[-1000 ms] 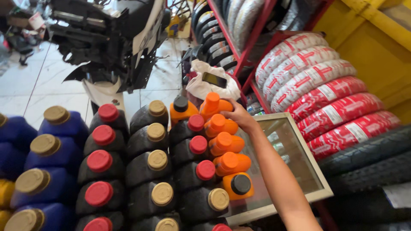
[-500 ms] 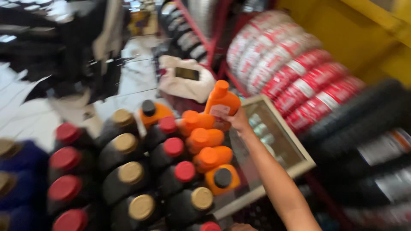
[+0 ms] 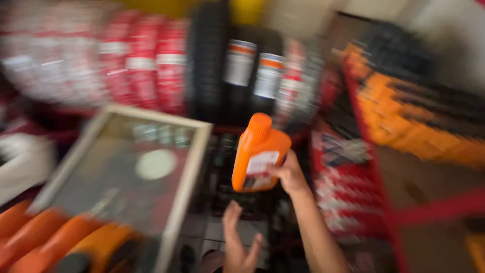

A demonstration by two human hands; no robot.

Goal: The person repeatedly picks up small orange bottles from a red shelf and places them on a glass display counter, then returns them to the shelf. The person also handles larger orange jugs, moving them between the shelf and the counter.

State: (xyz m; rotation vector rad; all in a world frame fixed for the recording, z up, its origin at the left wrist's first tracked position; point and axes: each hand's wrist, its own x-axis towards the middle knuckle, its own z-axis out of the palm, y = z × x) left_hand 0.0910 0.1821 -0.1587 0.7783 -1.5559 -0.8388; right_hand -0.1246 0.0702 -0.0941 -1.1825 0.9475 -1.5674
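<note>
The right hand (image 3: 289, 174) grips an orange bottle (image 3: 259, 154) by its lower right side and holds it in mid-air. The bottle stands nearly upright, its long axis vertical, cap on top and leaning slightly right. Just below and to the left, the left hand (image 3: 237, 242) rises with fingers spread and holds nothing; it is close beneath the bottle's base but not touching it. Further left lies a framed glass case (image 3: 189, 167), with more orange bottles (image 3: 60, 242) at its lower edge. Behind stand blurred tyres (image 3: 237, 65).
</note>
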